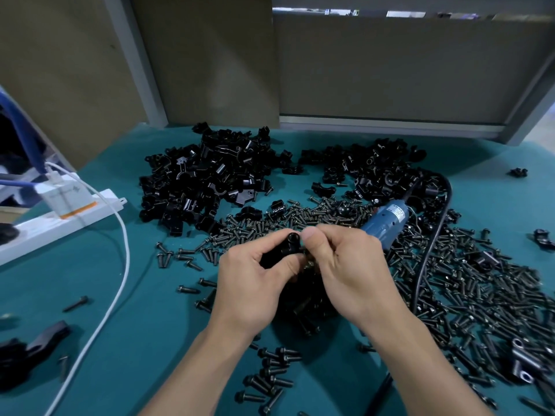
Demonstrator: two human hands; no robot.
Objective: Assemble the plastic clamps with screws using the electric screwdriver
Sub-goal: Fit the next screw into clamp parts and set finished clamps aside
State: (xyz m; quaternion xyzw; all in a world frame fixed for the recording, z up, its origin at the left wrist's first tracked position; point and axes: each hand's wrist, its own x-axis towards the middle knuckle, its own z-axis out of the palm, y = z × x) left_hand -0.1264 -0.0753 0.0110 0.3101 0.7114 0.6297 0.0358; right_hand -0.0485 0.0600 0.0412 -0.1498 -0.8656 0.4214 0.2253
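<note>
One black clamp (289, 246) is held above a green table (150, 295) strewn with screws (480, 295). For this step, a screw is probably best seated straight in its hole and the clamp kept steady before the blue screwdriver (387, 222), lying just behind the right hand (348, 265), is picked up. The clamp is gripped by the curled fingers of the left hand (255, 283). The right thumb and forefinger are pinched at the clamp's side. Whether a screw sits between them is hidden. Both wrists are angled inward.
</note>
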